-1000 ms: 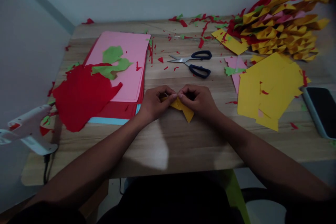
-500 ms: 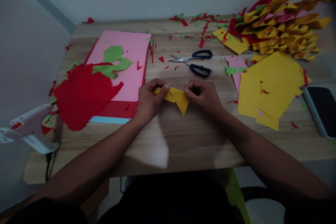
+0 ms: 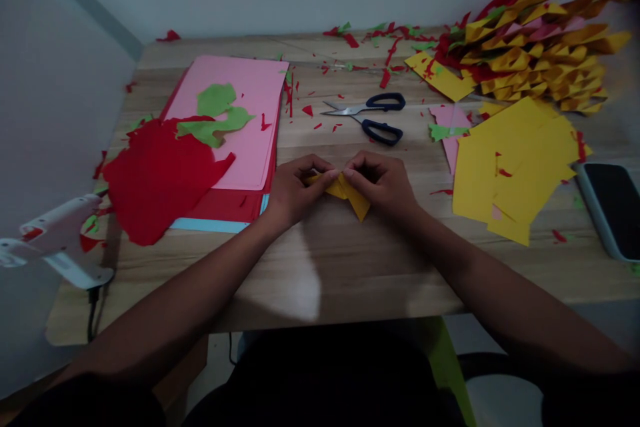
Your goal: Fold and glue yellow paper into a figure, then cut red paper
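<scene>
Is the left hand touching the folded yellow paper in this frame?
Touching. The head view shows the left hand pinching the folded yellow paper, its thumb lying across it, with yellow visible on both sides of the thumb.

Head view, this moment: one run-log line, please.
left hand: pinching folded yellow paper | right hand: pinching same piece, fingertips close together | scissors: open, lying beyond hands | phone: right side
</scene>
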Demonstrator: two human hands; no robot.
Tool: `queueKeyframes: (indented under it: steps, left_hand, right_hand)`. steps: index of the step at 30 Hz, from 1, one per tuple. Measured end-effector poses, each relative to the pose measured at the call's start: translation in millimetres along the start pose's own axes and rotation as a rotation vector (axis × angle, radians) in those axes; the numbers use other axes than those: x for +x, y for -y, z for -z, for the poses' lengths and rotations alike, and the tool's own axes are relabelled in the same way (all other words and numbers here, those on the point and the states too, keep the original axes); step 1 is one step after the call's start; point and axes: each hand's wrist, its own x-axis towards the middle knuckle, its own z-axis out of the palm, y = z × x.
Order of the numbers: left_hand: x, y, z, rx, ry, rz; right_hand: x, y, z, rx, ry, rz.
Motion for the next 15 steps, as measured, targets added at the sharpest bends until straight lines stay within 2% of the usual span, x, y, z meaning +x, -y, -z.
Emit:
queueKeyframes:
  steps: [9,15]
  left_hand:
    - [0.4,4.0,-1.0,0.019,0.026,0.024]
    - [0.9,0.7,-0.3,0.065,-0.013,0.022]
  right_hand:
    - [0.0,1.3,-2.3,-0.055,0.012,-0.009]
    - [0.9,2.5,-2.8,-0.071,0.041,-0.043]
